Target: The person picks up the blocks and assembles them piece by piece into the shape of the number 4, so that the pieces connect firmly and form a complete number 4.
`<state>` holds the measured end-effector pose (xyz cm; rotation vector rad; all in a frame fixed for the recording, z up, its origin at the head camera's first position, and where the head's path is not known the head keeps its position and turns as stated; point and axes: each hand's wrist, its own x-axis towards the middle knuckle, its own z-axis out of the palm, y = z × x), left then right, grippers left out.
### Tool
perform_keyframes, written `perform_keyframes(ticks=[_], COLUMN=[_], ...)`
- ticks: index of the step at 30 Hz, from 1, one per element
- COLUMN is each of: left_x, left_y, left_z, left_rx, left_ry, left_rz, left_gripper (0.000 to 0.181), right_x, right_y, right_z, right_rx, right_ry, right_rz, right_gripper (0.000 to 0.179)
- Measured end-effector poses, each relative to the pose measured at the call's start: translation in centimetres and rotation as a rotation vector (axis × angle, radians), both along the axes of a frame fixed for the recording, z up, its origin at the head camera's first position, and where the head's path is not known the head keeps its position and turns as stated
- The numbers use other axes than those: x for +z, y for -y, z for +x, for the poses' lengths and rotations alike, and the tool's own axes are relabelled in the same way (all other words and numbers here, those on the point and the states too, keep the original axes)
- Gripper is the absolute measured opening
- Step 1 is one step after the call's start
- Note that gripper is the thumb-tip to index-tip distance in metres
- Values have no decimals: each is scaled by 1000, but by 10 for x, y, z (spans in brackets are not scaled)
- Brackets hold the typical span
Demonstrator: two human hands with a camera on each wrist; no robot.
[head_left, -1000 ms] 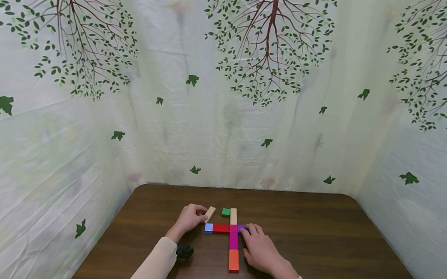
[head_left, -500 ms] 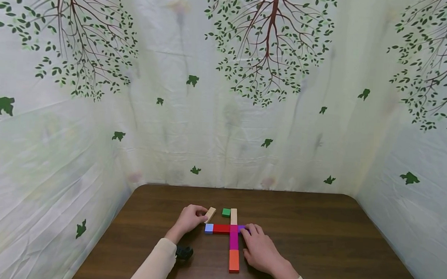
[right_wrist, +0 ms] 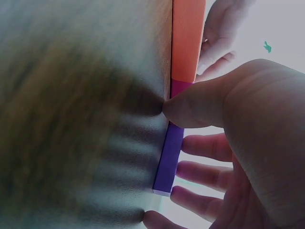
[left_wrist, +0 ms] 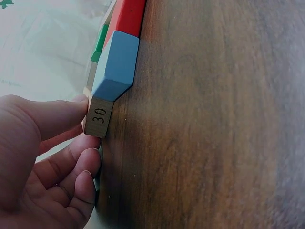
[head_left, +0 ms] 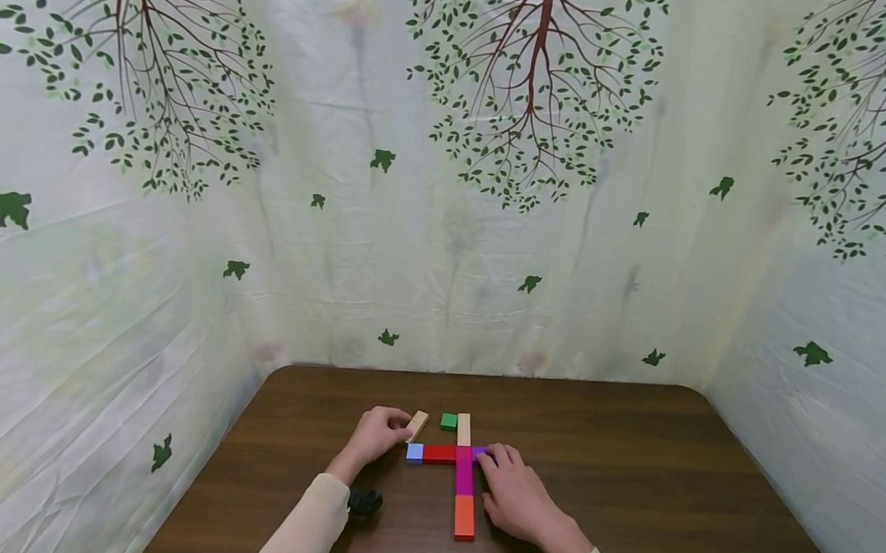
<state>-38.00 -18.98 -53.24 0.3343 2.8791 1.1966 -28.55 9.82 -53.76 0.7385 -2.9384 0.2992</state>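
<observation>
On the brown table (head_left: 628, 450) lies a cross of flat coloured blocks: light blue (head_left: 414, 453), red (head_left: 438, 453), magenta (head_left: 463, 473), orange (head_left: 464, 517) and a bare wood one (head_left: 463, 428). My left hand (head_left: 401, 428) pinches a loose wood block (head_left: 417, 425) marked 30 (left_wrist: 99, 117) between thumb and fingers, just behind the light blue block (left_wrist: 116, 64). My right hand (head_left: 496, 460) holds the purple block (right_wrist: 169, 160) at the cross's right arm, thumb (right_wrist: 200, 107) on its near side by the magenta block (right_wrist: 178, 88), fingers on the far side.
A small green block (head_left: 448, 421) lies alone between the two wood blocks. White cloth printed with trees (head_left: 447, 186) walls in the table at the back and both sides. Bare tabletop stretches to the right of the cross.
</observation>
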Motion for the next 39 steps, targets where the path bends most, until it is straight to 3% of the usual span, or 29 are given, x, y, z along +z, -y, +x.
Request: perform_keyframes(ticks=[14,22,26,34,39], left_x=[1,4,8,20,28], left_y=[-1,2,2,-8,-19], left_z=[0,2,1,-5,-9], left_rx=[19,-4,11,3,-46], left_ry=[15,8,-3,-90,-106], left_rz=[-5,2,1,-27,-38], left_gripper=[28,28,27,28,29], right_x=[3,1,1,1,0], right_y=[1,2,1,0,0], right_z=[0,1,1,1,-1], right_rx=[-1,10,10,8,6], right_ry=[8,-3,1,4,14], right_rz=[2,1,1,3,8], right_gripper=[59,59,59,59,59])
